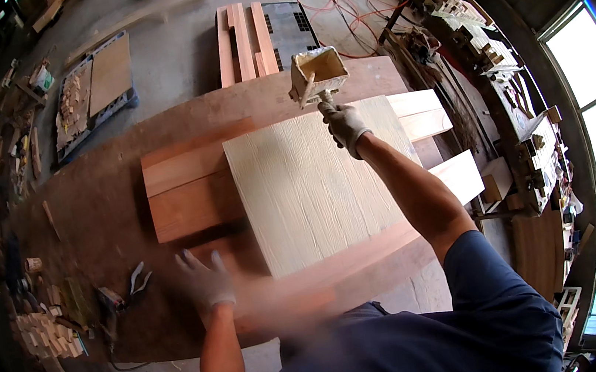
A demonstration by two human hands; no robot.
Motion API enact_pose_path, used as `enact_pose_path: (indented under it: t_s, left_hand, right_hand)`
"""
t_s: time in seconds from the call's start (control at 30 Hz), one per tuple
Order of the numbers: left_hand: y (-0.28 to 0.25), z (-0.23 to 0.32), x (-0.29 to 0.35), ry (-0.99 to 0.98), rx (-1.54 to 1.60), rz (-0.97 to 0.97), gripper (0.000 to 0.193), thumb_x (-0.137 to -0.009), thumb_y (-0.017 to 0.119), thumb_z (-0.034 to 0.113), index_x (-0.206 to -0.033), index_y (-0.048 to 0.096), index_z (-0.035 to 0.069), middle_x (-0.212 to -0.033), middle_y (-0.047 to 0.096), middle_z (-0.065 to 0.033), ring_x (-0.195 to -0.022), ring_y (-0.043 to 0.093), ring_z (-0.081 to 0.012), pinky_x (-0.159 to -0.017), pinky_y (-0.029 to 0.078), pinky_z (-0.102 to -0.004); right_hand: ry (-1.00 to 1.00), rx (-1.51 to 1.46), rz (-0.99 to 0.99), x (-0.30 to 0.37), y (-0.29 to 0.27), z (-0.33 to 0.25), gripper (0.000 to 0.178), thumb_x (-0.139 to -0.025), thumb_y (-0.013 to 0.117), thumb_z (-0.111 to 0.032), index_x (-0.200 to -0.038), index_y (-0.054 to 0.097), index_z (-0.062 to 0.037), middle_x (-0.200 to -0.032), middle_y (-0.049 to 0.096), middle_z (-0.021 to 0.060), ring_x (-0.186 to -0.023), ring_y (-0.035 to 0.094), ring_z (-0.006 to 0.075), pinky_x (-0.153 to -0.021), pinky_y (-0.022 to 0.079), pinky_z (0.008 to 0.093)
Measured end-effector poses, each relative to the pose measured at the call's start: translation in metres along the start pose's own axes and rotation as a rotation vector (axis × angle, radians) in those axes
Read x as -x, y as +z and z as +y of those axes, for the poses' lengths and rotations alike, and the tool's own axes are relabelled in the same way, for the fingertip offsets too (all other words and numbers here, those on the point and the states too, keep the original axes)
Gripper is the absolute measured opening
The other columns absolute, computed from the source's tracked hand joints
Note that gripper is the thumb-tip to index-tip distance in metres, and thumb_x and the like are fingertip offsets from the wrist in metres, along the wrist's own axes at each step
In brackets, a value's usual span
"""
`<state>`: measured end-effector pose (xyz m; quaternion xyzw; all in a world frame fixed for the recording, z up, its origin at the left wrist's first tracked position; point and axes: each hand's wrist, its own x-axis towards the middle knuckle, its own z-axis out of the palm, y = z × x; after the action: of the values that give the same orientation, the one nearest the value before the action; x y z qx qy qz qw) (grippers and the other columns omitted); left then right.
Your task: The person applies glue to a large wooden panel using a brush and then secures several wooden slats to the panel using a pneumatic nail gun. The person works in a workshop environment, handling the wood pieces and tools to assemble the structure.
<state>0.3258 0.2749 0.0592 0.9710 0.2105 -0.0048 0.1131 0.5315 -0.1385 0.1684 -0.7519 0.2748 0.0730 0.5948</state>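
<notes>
My gloved right hand (344,127) grips the handle of a glue spreader (318,72), a square box-shaped hopper caked with cream residue. It is held up over the far edge of a square panel (313,191), whose top is covered in streaky cream glue. Reddish wooden boards (191,192) lie at the panel's left, and paler boards (419,113) stick out on its right. My left hand (207,279), also gloved, has its fingers spread near the panel's near left corner. Nothing shows in it, and whether it touches the wood beneath is unclear.
The brown worktable (95,233) carries pliers (137,278) at the left. Small wood blocks (48,335) are piled at the lower left. Beyond the table are stacked planks (243,40), a pallet (97,92) and a red hose (358,11). A cluttered bench (539,149) runs along the right.
</notes>
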Motion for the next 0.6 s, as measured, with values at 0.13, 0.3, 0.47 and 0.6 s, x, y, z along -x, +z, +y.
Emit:
enact_pose_path:
  t_s: [0.13, 0.3, 0.47, 0.6]
  left_hand:
    - [-0.009, 0.011, 0.000, -0.021, 0.101, -0.028, 0.082, -0.105, 0.053, 0.058, -0.166, 0.033, 0.006, -0.175, 0.025, -0.0202, -0.153, 0.034, -0.0490, -0.128, 0.029, -0.0534]
    - [0.027, -0.015, -0.006, 0.041, 0.047, 0.065, 0.085, -0.102, 0.059, 0.060, -0.164, 0.039, 0.005, -0.174, 0.023, -0.0221, -0.151, 0.033, -0.0513, -0.125, 0.030, -0.0595]
    - [0.023, -0.013, -0.008, 0.054, 0.020, 0.032, 0.087, -0.101, 0.060, 0.061, -0.164, 0.038, 0.004, -0.174, 0.022, -0.0236, -0.153, 0.029, -0.0535, -0.126, 0.025, -0.0635]
    - [0.027, -0.015, -0.009, 0.053, 0.119, 0.037, 0.088, -0.101, 0.060, 0.060, -0.164, 0.037, 0.004, -0.175, 0.020, -0.0244, -0.155, 0.025, -0.0535, -0.127, 0.023, -0.0624]
  right_hand:
    - [-0.006, -0.007, -0.007, 0.022, -0.017, 0.038, 0.050, -0.105, 0.062, -0.057, -0.093, 0.061, -0.0082, -0.062, 0.048, -0.0027, -0.046, 0.041, 0.0108, -0.041, 0.034, 0.0330]
    - [0.039, 0.025, 0.028, 0.123, -0.032, 0.106, 0.044, -0.104, 0.062, -0.051, -0.088, 0.058, -0.0106, -0.059, 0.047, -0.0034, -0.042, 0.039, 0.0100, -0.038, 0.032, 0.0309]
    - [0.118, 0.268, 0.133, 0.283, -0.060, 0.182, 0.050, -0.108, 0.058, -0.046, -0.100, 0.065, 0.0025, -0.065, 0.054, 0.0085, -0.053, 0.049, 0.0137, -0.049, 0.043, 0.0379]
    - [0.412, 0.115, 0.177, 0.382, -0.068, 0.160, 0.043, -0.107, 0.063, -0.045, -0.089, 0.063, -0.0056, -0.062, 0.051, -0.0029, -0.046, 0.047, 0.0086, -0.041, 0.039, 0.0303]
